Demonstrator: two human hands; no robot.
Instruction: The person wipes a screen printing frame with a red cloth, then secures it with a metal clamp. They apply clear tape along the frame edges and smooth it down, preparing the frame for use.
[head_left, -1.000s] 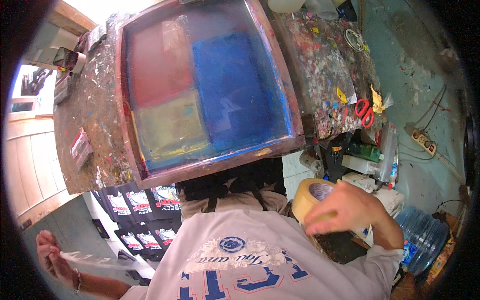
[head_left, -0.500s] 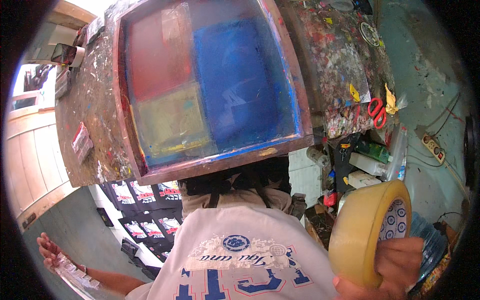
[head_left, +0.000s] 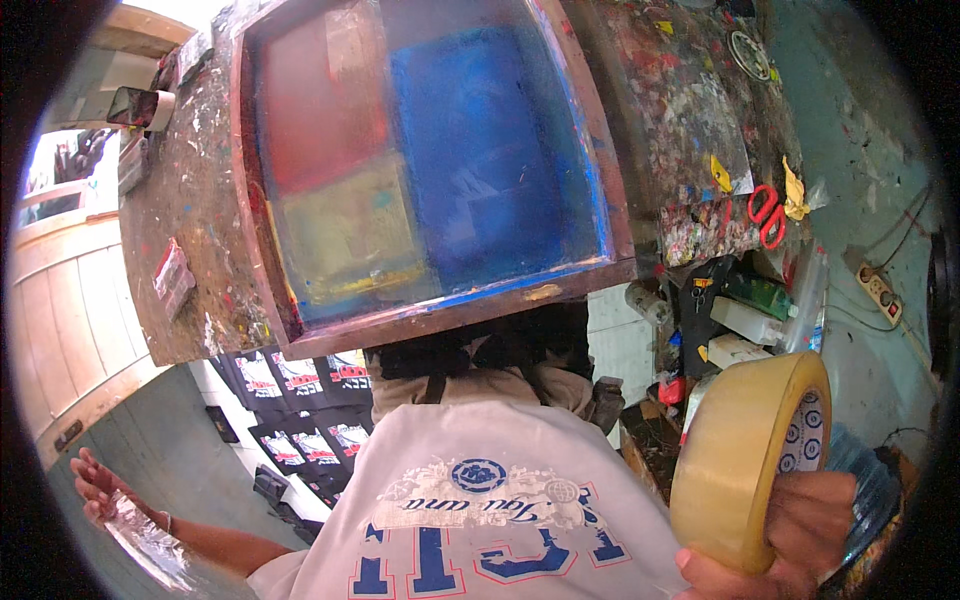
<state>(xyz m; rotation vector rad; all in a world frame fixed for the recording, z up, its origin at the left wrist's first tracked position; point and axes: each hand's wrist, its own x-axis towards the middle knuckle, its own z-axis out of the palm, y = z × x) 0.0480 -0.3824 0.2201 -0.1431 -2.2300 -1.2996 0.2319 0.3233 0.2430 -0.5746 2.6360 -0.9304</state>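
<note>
In my right hand (head_left: pixel 800 530) is a large roll of clear yellowish packing tape (head_left: pixel 725 455), held close to the lower right with my fingers around its far side. My left hand (head_left: pixel 98 488) is stretched far out to the lower left, its fingers bent. A shiny strip of clear tape (head_left: pixel 150 540) runs from that hand down toward the lower edge; exactly how the fingers pinch it is hard to see. Ahead lies a wooden-framed printing screen (head_left: pixel 480 180), its mesh stained red, blue and yellowish green, resting on a paint-spattered table (head_left: pixel 205 230).
Red-handled scissors (head_left: pixel 768 215) lie on the table's right side near a yellow scrap (head_left: pixel 720 173). A small plastic packet (head_left: pixel 173 280) is at the left. Printed black fabric pieces (head_left: pixel 290 400) lie below. A power strip (head_left: pixel 878 290) hangs by the right wall.
The table and screen have shifted slightly to the right in view. Both hands stay far apart; the tape roll sits a little further right, and the strip by my left hand catches more light.
</note>
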